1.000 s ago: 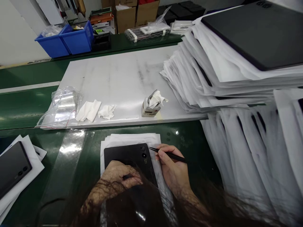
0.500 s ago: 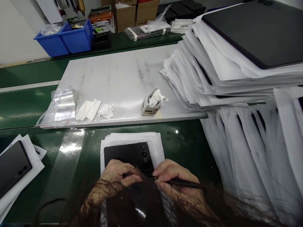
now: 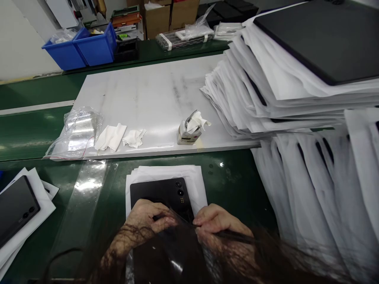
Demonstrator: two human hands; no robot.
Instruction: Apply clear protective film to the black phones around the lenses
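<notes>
A black tablet (image 3: 160, 189) lies back up on a stack of white sheets (image 3: 197, 181), its camera lenses near the far right corner. Clear glossy film (image 3: 174, 256) spreads over its near part, catching light. My left hand (image 3: 148, 217) is closed at the tablet's left side, fingers pinched at the film's far edge. In my right hand (image 3: 220, 227), a thin dark stick-like tool (image 3: 233, 236) sits between thumb and fingers, its tip by the tablet's right edge. Long hair hangs in front of both wrists and hides the lower part of the tablet.
A white board (image 3: 142, 98) carries a small box with tissue (image 3: 188, 136), crumpled tissues (image 3: 111, 137) and a plastic bag (image 3: 79, 132). Tall stacks of sheet-wrapped tablets (image 3: 251, 94) rise at the right. Another black tablet (image 3: 17, 209) lies left. Blue bins (image 3: 97, 49) stand behind.
My right hand has shifted slightly down and toward me with the thin tool. The left hand and the tablet have stayed nearly in place.
</notes>
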